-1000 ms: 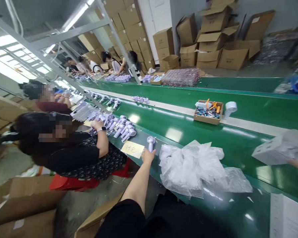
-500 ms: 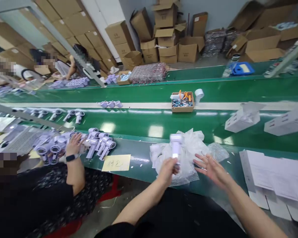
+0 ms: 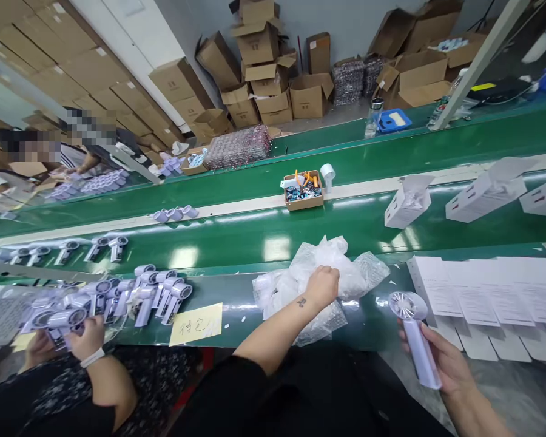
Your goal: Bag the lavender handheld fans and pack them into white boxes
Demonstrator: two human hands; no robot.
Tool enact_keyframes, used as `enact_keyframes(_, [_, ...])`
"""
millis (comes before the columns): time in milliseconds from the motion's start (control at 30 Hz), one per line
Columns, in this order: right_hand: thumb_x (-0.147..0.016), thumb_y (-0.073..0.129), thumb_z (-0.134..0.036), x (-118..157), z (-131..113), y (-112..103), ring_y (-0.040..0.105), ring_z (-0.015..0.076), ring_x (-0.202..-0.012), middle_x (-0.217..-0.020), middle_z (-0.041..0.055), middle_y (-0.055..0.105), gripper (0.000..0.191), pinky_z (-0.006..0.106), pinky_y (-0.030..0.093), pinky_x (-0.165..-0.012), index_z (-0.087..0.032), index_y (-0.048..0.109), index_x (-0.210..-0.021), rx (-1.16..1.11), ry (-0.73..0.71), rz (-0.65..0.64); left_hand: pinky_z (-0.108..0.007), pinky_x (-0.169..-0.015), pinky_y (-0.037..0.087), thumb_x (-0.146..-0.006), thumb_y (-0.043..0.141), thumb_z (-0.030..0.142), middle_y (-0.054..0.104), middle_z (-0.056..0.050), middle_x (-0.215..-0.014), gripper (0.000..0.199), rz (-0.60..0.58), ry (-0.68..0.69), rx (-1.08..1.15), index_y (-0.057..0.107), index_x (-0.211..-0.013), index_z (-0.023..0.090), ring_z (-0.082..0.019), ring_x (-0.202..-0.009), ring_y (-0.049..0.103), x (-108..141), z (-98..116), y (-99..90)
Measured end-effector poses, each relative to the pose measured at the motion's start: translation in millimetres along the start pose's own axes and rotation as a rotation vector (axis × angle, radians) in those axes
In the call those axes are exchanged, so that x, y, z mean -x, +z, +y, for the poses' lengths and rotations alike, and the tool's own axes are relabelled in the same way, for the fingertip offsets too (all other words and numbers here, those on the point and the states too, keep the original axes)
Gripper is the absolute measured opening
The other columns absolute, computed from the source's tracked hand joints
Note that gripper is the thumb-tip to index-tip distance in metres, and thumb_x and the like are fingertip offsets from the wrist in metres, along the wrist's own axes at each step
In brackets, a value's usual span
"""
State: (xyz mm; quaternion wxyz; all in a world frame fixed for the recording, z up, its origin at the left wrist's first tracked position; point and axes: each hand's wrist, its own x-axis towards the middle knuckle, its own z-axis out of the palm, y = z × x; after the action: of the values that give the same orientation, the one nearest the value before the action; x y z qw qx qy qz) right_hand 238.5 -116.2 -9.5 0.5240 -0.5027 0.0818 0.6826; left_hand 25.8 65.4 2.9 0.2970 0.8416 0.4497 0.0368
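Observation:
A lavender handheld fan with a round head is in my right hand, whose fingers wrap its handle; the fan head points up beside the white boxes. My left hand is closed on a pile of clear plastic bags on the green bench. To the left, a yellow paper with handwriting lies at the bench edge, beside a heap of lavender fans.
Flat white boxes are stacked at right. Across the belt stand upright white boxes and a small carton of parts. A co-worker's hands hold a fan at far left.
The fan has passed from my left hand to my right hand, which moved right and lower. My left hand moved onto the plastic bags. The view has shifted right.

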Motion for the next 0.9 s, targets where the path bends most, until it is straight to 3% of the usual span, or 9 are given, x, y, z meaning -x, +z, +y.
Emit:
enact_keyframes(133, [-0.069, 0.068, -0.036, -11, 2, -5, 0.064, 0.0192, -0.068, -0.084, 0.0064, 0.07, 0.023, 0.028, 0.056, -0.054, -0.021, 0.068, -0.087, -0.058, 0.03, -0.074, -0.028, -0.068, 0.047, -0.084, 0.052, 0.033, 0.063, -0.004, -0.084, 0.016, -0.048, -0.06, 0.764, 0.051, -0.085, 0.017, -0.014, -0.073, 0.059, 31, -1, -27.4])
enact_keyframes(200, [-0.071, 0.066, -0.039, -16, -1, -4, 0.061, 0.0186, -0.064, -0.08, 0.0067, 0.069, 0.025, 0.029, 0.054, -0.052, -0.022, 0.068, -0.09, -0.053, 0.036, -0.135, -0.024, -0.059, 0.044, -0.081, 0.055, 0.035, 0.058, 0.0, -0.07, 0.02, -0.058, -0.139, 0.994, 0.048, -0.082, 0.017, -0.011, -0.061, 0.056, 32, -3, -32.6])
enact_keyframes(333, [-0.066, 0.069, -0.046, -6, -11, 10, 0.057, 0.0184, -0.059, -0.075, 0.0072, 0.066, 0.034, 0.03, 0.05, -0.049, -0.023, 0.067, -0.091, 0.008, 0.003, -0.216, -0.02, -0.054, 0.038, -0.073, 0.061, 0.023, 0.05, 0.005, -0.06, 0.014, 0.209, -0.241, 0.823, 0.052, -0.082, 0.017, -0.008, -0.053, 0.047, 24, 1, -25.8])
enact_keyframes(433, [-0.057, 0.076, -0.043, 13, -12, 31, 0.059, 0.02, -0.06, -0.073, 0.0078, 0.066, 0.036, 0.032, 0.05, -0.052, -0.021, 0.066, -0.084, 0.121, 0.026, -0.318, -0.023, -0.062, 0.041, -0.073, 0.061, 0.022, 0.058, 0.001, -0.071, 0.015, 0.286, -0.093, 0.574, 0.06, -0.088, 0.018, -0.011, -0.062, 0.051, 30, 19, -18.8])
enact_keyframes(533, [-0.06, 0.075, -0.041, 24, -7, 57, 0.059, 0.0196, -0.06, -0.072, 0.007, 0.065, 0.034, 0.031, 0.048, -0.052, -0.02, 0.064, -0.084, 0.191, 0.06, -0.424, -0.026, -0.069, 0.043, -0.075, 0.058, 0.021, 0.062, -0.002, -0.075, 0.009, 0.248, 0.11, 0.483, 0.064, -0.08, 0.018, -0.013, -0.071, 0.054, 44, 38, -14.3])
enact_keyframes(600, [-0.064, 0.073, -0.039, 26, -2, 71, 0.059, 0.019, -0.062, -0.073, 0.0062, 0.065, 0.031, 0.03, 0.047, -0.053, -0.02, 0.063, -0.086, 0.222, 0.034, -0.442, -0.025, -0.069, 0.044, -0.074, 0.057, 0.019, 0.061, -0.002, -0.073, 0.008, 0.206, 0.115, 0.568, 0.064, -0.076, 0.017, -0.013, -0.071, 0.055, 50, 43, -12.6])
enact_keyframes(767, [-0.071, 0.071, -0.032, 24, 9, 75, 0.06, 0.0164, -0.064, -0.072, 0.0018, 0.064, 0.031, 0.028, 0.049, -0.059, -0.022, 0.06, -0.098, 0.33, -0.006, -0.344, -0.021, -0.052, 0.04, -0.07, 0.063, 0.034, 0.055, 0.001, -0.065, 0.02, 0.286, -0.292, 1.18, 0.056, -0.076, 0.016, -0.01, -0.058, 0.05, 52, 34, -12.9])
enact_keyframes(833, [-0.071, 0.071, -0.032, 25, 15, 70, 0.06, 0.0158, -0.065, -0.073, -0.0002, 0.064, 0.031, 0.028, 0.05, -0.06, -0.023, 0.059, -0.099, 0.377, -0.006, -0.267, -0.02, -0.053, 0.039, -0.067, 0.066, 0.036, 0.055, 0.002, -0.064, 0.026, 0.282, -0.309, 1.316, 0.054, -0.077, 0.016, -0.009, -0.057, 0.049, 51, 32, -11.1])
enact_keyframes(900, [-0.071, 0.072, -0.034, 26, 23, 68, 0.061, 0.0159, -0.066, -0.076, -0.0013, 0.064, 0.032, 0.028, 0.051, -0.061, -0.024, 0.058, -0.098, 0.438, -0.043, -0.21, -0.021, -0.056, 0.038, -0.069, 0.066, 0.037, 0.054, 0.002, -0.063, 0.026, 0.236, -0.228, 1.273, 0.056, -0.079, 0.015, -0.009, -0.058, 0.048, 51, 35, -6.0])
